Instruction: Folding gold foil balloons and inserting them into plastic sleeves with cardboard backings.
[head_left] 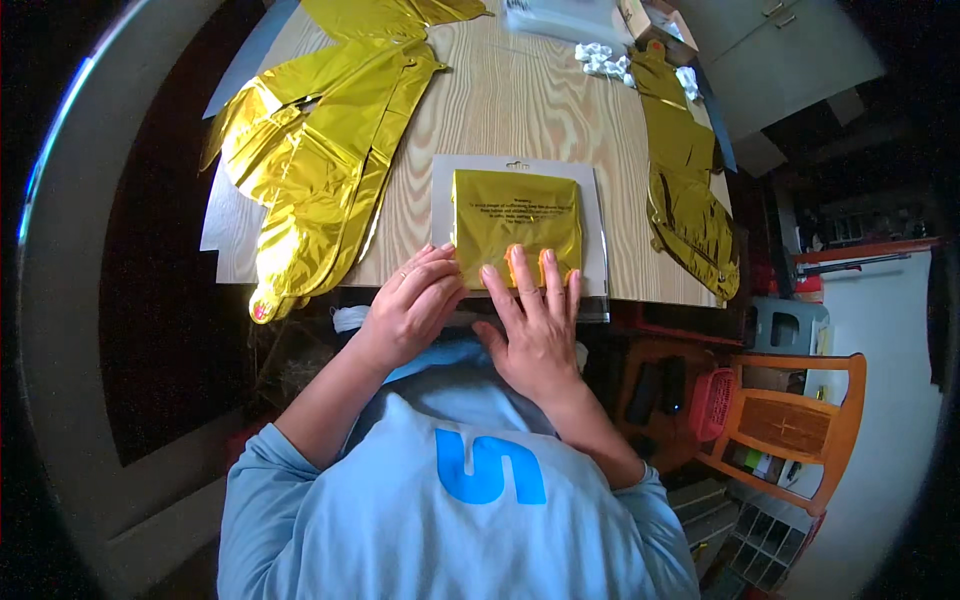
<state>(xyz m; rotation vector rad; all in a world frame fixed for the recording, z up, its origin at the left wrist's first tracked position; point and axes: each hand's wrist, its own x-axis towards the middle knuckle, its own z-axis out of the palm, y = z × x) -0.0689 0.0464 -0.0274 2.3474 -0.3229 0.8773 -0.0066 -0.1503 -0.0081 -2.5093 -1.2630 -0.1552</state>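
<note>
A flat clear package (517, 200) lies at the table's near edge, with folded gold foil and a pale backing card inside. My right hand (532, 335) rests on its lower part, palm down and fingers spread. Orange patches show around those fingertips; what they are I cannot make out. At the package's lower left corner, my left hand (412, 305) has its fingers together and bent over the edge, its thumb hidden. Left of the package, a large gold foil balloon (315, 165) lies deflated and overhangs the front edge. Another deflated gold foil balloon (685, 170) is spread along the right side.
Crumpled white pieces (602, 62) sit at the back of the wood-grain table (500, 110). Behind them are a stack of clear plastic bags (565, 18) and an open cardboard box (665, 25). A wooden chair (795, 430) with a red basket (711, 403) stands at the right.
</note>
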